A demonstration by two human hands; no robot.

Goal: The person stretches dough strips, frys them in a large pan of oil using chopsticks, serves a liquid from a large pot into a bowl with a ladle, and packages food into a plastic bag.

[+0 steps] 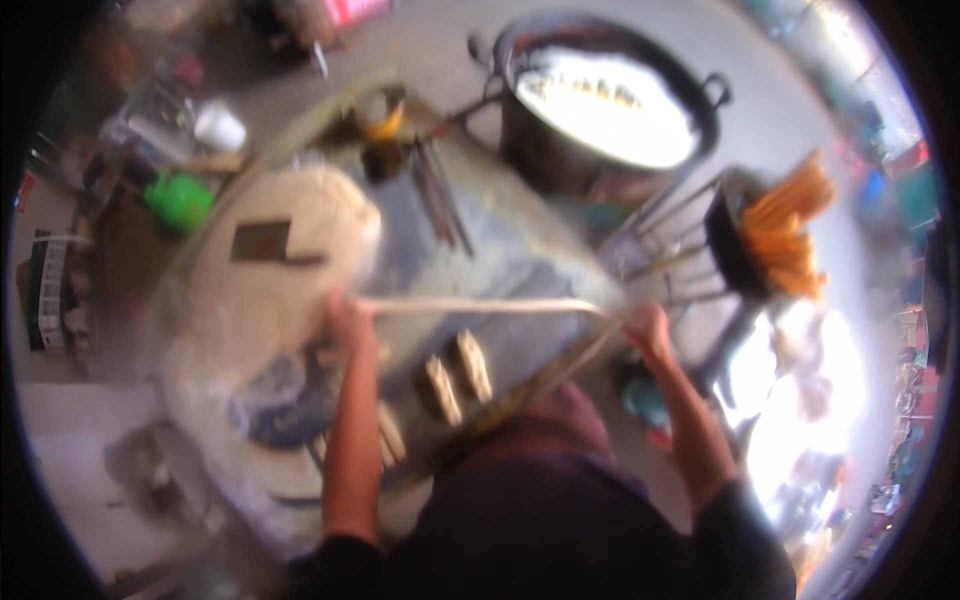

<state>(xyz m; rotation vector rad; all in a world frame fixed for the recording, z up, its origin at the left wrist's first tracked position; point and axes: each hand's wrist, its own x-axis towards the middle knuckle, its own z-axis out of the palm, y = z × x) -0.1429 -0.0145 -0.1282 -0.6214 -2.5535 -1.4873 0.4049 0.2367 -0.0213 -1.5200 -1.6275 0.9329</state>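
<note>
A long thin strip of dough (480, 305) is stretched level above the worktable (517, 255). One end is gripped by my left hand (350, 319), the other by my right hand (646, 326) past the table's right edge. Two short pieces of dough (474, 364) lie on the table below the strip. More dough strips (391, 431) show beside my left forearm, which partly covers them. A large slab of dough (300, 191) spreads over the table's left side, and a dough cutter (262, 241) with a handle rests on it.
A big dark pot (607, 105) of bright liquid, with pieces floating in it, stands beyond the table. Fried dough sticks (787, 232) stand in a dark rack (724, 225) at right. Long dark utensils (439, 199) and a yellow container (384, 124) lie toward the table's far corner.
</note>
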